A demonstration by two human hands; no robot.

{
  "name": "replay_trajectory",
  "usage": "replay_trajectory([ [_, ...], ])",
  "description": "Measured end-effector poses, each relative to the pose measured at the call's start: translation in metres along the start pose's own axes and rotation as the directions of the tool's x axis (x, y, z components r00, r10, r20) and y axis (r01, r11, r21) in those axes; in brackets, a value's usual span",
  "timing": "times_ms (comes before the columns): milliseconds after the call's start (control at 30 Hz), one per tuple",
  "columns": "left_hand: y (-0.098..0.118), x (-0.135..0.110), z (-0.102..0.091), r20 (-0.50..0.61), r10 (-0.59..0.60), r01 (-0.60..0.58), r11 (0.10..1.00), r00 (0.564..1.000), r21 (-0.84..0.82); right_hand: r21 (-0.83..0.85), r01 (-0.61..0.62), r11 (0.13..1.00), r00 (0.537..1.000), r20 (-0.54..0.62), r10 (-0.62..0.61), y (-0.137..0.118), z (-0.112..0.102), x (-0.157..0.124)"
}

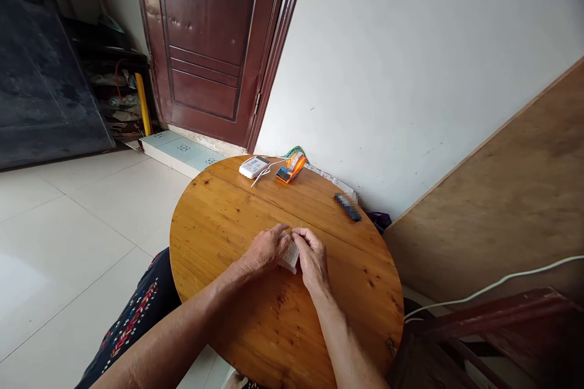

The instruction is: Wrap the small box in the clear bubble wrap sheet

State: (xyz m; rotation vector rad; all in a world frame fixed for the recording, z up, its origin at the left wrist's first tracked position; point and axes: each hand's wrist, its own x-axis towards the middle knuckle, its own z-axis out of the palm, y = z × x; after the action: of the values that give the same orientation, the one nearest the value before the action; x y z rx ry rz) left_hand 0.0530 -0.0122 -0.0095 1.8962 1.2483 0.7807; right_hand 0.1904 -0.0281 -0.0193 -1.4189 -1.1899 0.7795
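Note:
A small whitish box [289, 257] with fine grey markings on its face sits between my hands, low over the round wooden table [219, 219]. My left hand [268, 247] is closed around its left side, with the thumb laid near the top. My right hand [314, 257] has its fingers bent and pinched at the box's upper right edge. The fingers hide much of the box, so I cannot tell whether it rests on the wood.
Toward the table's far edge lie a white packet [253, 166] with dark print, an orange tape dispenser [292, 168] and a blurred dark object [347, 206]. A white wall [401, 61] rises behind the table. A pale cable [497, 284] runs at the right.

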Motion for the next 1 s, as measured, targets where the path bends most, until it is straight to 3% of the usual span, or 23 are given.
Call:
replay_trajectory([
  [133,0.001,0.0,0.001,-0.067,-0.065,0.073,0.988,0.996,0.139,-0.127,0.081,0.989,0.997,-0.005,-0.082,0.005,0.001,0.004],
  [333,-0.006,-0.003,-0.002,-0.165,0.0,0.007,0.999,0.986,0.042,-0.144,0.082,0.986,0.996,-0.017,-0.086,0.006,0.002,0.005],
  [500,-0.003,-0.012,-0.009,-0.112,0.096,-0.099,0.995,0.989,-0.021,-0.077,0.068,0.995,0.998,0.014,-0.067,0.002,0.001,0.002],
  [700,-0.004,-0.017,-0.01,-0.021,0.28,-0.279,0.959,0.96,0.04,-0.065,0.054,0.996,0.998,-0.012,-0.055,0.002,0.001,0.002],
  [1000,-0.009,-0.013,-0.014,0.039,0.268,-0.268,0.963,0.963,-0.004,-0.09,0.152,0.984,0.987,-0.031,-0.155,0.002,0.0,0.001],
])
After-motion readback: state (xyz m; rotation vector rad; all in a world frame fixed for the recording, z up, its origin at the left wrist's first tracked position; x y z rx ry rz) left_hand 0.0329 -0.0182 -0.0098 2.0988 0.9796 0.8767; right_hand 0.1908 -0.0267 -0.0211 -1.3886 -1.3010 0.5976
